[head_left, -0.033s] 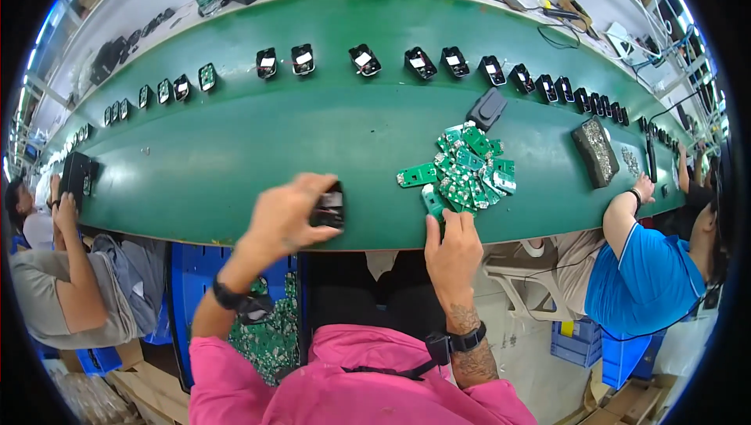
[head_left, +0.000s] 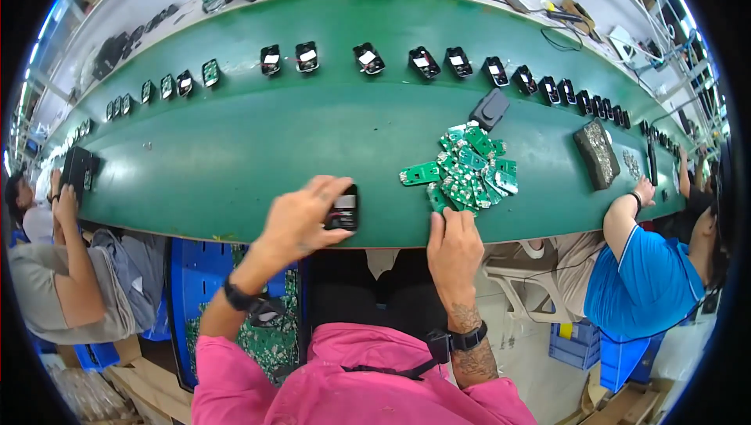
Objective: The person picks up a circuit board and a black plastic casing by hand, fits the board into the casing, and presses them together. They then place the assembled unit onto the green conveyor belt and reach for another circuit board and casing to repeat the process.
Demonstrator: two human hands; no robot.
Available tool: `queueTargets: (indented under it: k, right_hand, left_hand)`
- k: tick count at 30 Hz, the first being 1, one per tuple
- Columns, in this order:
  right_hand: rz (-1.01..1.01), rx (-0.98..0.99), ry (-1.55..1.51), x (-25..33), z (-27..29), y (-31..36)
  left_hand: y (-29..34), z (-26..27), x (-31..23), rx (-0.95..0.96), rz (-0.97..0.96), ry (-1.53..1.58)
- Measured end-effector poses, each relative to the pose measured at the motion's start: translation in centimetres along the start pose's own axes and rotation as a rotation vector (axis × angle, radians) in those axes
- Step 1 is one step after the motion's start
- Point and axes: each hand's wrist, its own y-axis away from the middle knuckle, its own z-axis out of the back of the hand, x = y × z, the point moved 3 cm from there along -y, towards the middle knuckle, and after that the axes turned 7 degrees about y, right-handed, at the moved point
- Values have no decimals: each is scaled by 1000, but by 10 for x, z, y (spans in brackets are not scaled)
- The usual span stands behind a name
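White, label-like patches show inside the row of black housings [head_left: 369, 58] along the long green desk [head_left: 258, 136]; any print is too small to read from here. A person in grey [head_left: 59, 296] sits to the left, a person in blue [head_left: 645, 280] to the right. Below the desk's edge, a blue bin [head_left: 197, 257] holds heaped green boards [head_left: 270, 339]. The left hand [head_left: 301, 220] has its grip clamped on one black housing [head_left: 344, 210] near the desk's front. The right hand [head_left: 456, 249], thumb and fingertips close together, meets a green board [head_left: 439, 197] at the board pile's [head_left: 473, 167] near edge; I can't tell whether it pinches.
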Motion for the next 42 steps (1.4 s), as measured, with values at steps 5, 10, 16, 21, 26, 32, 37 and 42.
queueTargets:
  k: [5,10,16,21,26,32,37,42]
  right_hand:
    - [-286,133,-497,-16,11,13]
    - [-353,378,-1066,11,12,11]
    - [-184,443,-1045,54,0,-1]
    - [-41,373,-883,66,-12,-3]
    - [-34,302,-820,65,-18,-6]
    - [2,237,-744,65,-29,-9]
    - [37,205,-670,68,-30,-11]
    - [69,186,-605,74,-25,-13]
  left_hand:
    - [21,-14,-15,-247,121,257]
    - [50,-45,0,-492,191,667]
    - [42,-52,-16,-657,243,803]
    - [36,-59,-17,-729,106,727]
    - [34,-56,-17,-709,107,731]
    - [35,-56,-14,-701,138,735]
    - [37,-53,-11,-638,133,756]
    - [40,-50,-9,-518,204,946]
